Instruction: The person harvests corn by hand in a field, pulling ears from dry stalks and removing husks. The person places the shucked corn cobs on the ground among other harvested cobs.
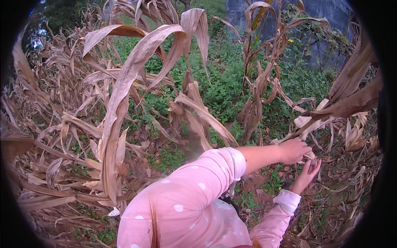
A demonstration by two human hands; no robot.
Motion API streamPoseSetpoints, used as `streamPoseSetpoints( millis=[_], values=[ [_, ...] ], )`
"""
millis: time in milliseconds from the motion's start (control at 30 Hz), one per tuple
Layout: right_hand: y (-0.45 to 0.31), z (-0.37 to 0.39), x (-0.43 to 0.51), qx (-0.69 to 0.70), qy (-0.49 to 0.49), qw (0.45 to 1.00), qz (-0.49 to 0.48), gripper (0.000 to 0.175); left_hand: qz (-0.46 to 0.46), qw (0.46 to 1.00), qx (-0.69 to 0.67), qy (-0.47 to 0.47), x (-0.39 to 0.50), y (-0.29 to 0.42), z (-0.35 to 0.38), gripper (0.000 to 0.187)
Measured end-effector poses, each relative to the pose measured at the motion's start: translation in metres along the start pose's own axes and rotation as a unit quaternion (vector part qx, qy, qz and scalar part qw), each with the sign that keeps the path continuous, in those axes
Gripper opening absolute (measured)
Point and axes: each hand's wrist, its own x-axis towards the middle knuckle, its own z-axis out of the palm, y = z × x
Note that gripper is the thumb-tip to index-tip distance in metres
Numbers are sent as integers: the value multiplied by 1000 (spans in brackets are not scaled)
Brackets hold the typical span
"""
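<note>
My left hand (293, 151) reaches across to the right and grips a dry, husk-covered corn ear (309, 156). Just below it, my right hand (304, 176) has its thumb and fingers around the tip of the same ear. Much of the ear is hidden by my fingers, and how far its husk is parted is too small to tell. A dry corn stalk (305, 127) slants from the upper right down towards my left hand, with withered leaves hanging about it.
Dry corn stalks and leaves (55, 102) crowd the left side. One long curled leaf (116, 108) arches close before me. Green weeds (223, 90) cover the ground ahead, up to a grey wall (316, 37). Open pale husks (355, 135) hang at the far right.
</note>
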Motion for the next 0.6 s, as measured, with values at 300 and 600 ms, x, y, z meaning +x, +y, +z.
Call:
streamPoseSetpoints(
  millis=[300,600],
  values=[
    [37,33,49,84,-131,987,-39,31,-67,995,30,66,6,-21,-17,33],
    [32,47,70,61,-67,996,-5,23,-104,976,92,168,38,-33,2,19]
  ],
)
